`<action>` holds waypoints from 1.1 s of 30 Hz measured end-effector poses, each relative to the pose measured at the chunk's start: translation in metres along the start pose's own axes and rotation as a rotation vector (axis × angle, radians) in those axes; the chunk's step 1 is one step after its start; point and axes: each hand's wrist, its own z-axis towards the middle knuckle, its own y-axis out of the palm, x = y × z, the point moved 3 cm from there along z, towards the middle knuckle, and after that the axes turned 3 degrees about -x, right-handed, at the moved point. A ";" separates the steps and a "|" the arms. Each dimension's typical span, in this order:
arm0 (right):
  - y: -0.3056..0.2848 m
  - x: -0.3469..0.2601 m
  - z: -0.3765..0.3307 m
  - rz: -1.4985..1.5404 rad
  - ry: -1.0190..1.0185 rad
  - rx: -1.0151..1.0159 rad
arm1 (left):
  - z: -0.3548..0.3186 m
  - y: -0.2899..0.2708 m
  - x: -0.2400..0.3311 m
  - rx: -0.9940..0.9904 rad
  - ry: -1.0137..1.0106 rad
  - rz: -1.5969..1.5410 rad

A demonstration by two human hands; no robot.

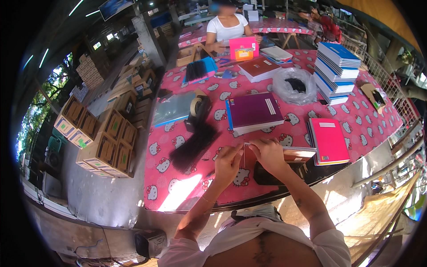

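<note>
My left hand (229, 163) and my right hand (268, 155) meet near the table's front edge, fingers of both closed in a pinch. A thin pale line runs down between the fingertips; what they grip there is too small to name. Partly behind my right hand and wrist is a brown-covered notebook (299, 153), with a row of binding along its upper edge. Under my right forearm lies a dark object (267, 177), mostly covered. To the left of my hands is a bundle of thin black strands (193, 147), possibly binding coils.
Beyond my hands lie a purple notebook (253, 111) and a tape dispenser (195, 109). At right are a pink spiral notebook (330, 140) and a tall notebook stack (336, 73). A plastic bag (294, 86) sits farther back. Another person (227, 29) holds a pink folder (243, 46). Cartons (109, 142) stand left.
</note>
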 end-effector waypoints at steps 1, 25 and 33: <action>0.000 0.001 0.002 0.001 -0.006 0.000 | 0.001 0.005 -0.003 0.006 0.000 0.002; -0.006 0.000 0.000 0.073 0.038 -0.122 | 0.019 0.003 -0.018 -0.013 0.142 0.113; -0.002 0.012 0.004 0.153 0.036 -0.264 | 0.050 -0.008 -0.011 -0.429 0.291 0.267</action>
